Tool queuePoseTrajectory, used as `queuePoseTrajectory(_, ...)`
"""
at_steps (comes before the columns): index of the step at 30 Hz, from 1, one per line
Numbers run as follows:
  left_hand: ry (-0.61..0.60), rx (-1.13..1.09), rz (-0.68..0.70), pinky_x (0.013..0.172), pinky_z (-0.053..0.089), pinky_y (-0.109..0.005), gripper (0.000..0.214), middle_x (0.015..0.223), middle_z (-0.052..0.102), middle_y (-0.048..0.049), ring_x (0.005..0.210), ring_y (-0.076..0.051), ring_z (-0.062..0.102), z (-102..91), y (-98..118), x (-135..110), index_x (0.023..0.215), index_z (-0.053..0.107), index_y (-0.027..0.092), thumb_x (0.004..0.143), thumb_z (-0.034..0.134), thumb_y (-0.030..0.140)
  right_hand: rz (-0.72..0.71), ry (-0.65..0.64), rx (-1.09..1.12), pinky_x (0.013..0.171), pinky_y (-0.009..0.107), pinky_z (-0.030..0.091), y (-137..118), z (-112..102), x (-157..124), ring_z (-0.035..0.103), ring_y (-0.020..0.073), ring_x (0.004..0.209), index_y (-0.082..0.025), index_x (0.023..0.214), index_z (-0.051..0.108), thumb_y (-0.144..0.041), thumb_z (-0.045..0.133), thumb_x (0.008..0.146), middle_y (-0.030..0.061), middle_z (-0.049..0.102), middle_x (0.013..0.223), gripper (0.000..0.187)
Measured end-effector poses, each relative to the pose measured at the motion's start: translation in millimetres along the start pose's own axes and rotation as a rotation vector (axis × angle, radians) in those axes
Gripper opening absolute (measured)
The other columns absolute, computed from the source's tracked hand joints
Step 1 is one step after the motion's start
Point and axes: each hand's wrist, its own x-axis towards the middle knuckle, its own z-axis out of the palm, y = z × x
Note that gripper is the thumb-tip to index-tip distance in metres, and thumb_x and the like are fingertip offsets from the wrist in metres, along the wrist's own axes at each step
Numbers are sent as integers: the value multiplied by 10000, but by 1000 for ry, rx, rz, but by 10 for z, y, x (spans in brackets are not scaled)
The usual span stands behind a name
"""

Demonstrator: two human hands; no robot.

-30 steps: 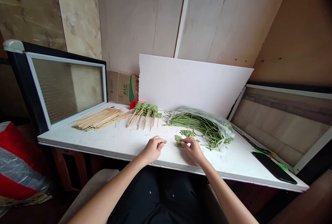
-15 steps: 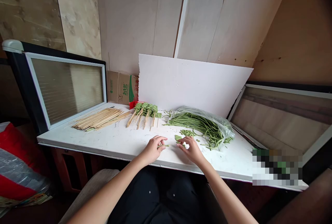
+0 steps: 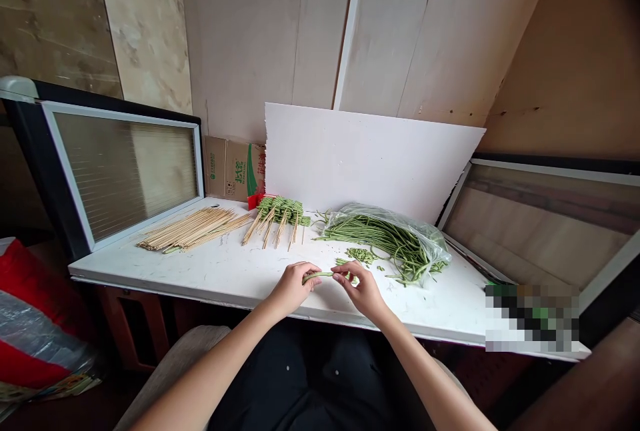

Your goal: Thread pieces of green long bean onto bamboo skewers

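Near the table's front edge, my left hand (image 3: 294, 286) is closed around one end of a green bean (image 3: 324, 274). My right hand (image 3: 361, 288) pinches the bean's other end between thumb and fingertips, so it spans the small gap between both hands. Just behind my right hand lie cut bean pieces (image 3: 341, 261), partly hidden by it, and a little heap of short bean bits (image 3: 361, 255). Farther back, long green beans (image 3: 367, 231) lie in a clear plastic bag (image 3: 431, 239).
At the left lies a pile of bamboo skewers (image 3: 193, 228). Skewered bean pieces (image 3: 283, 208) are stacked at the back middle, near a cardboard box (image 3: 233, 168). A white board (image 3: 370, 158) leans on the wall. Framed panels (image 3: 125, 174) flank the white table (image 3: 230, 278).
My right hand has moved slightly left from beside the cut pieces and now pinches the free end of the bean in my left hand. The view has shifted slightly.
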Motion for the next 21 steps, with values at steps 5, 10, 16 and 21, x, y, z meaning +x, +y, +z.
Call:
queuePoseTrajectory(5,-27,-16,36,715,479,-291,267,747,719,-46,684,-174,628,-27,82,-19,937,806,171,980,665,393,-58,-16,-23,758,400,517,-80,6,-9,637,283,944,-266,1070,791,-526,684,985,103,756,955,293)
queuePoseTrajectory(10,-75,-102,50,683,479,-279,342,742,699,-43,658,-162,629,18,148,-46,929,795,165,998,632,457,-122,24,-62,839,438,494,-176,29,-18,618,269,867,-266,1001,784,-500,697,984,91,735,904,250)
queuePoseTrajectory(16,-111,-166,18,618,463,-264,411,735,677,-46,599,-139,599,49,235,-63,803,755,148,1010,589,462,-128,23,-20,853,435,489,-214,66,-24,611,281,905,-263,898,770,-465,681,991,89,722,870,239)
queuePoseTrajectory(21,-131,-183,64,660,449,-274,408,664,642,-44,644,-149,571,47,237,-63,672,717,153,987,623,396,-85,39,101,850,442,494,-172,120,-37,605,282,874,-264,815,774,-535,726,941,79,710,792,302)
